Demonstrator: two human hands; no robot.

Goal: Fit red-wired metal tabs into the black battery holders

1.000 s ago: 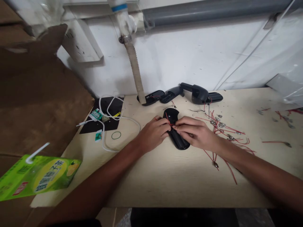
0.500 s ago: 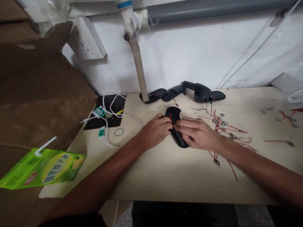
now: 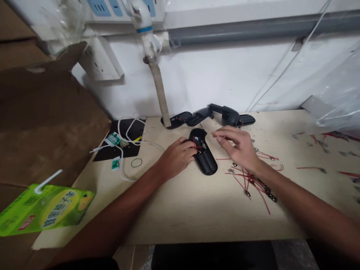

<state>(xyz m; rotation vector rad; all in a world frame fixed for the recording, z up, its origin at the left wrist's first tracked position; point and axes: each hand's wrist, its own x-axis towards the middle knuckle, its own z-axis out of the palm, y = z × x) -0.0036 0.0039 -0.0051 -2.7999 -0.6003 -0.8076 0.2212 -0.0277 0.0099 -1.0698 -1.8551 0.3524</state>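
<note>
A black curved plastic shell (image 3: 206, 163) lies on the table with its hollow side up, red wires (image 3: 194, 142) and small metal parts showing inside. My left hand (image 3: 178, 155) grips the shell's left edge, fingertips at the red wires. To the right of the shell, my right hand (image 3: 237, 146) hovers with fingers stretched and the thumb close under them; nothing can be made out between them. Beneath and beside that hand lie several loose red wires with small metal pieces (image 3: 247, 182).
More black shells (image 3: 199, 117) stand along the wall below a ribbed hose (image 3: 160, 90). On the left are a white cable (image 3: 120, 131), small green circuit boards (image 3: 116, 163), a green rubber band (image 3: 136, 162) and a green drink pouch (image 3: 53, 210) with a straw.
My right hand has come off the shell and moved up and to the right. My left hand stays on the shell, whose inside shows more now. The camera view has shifted.
</note>
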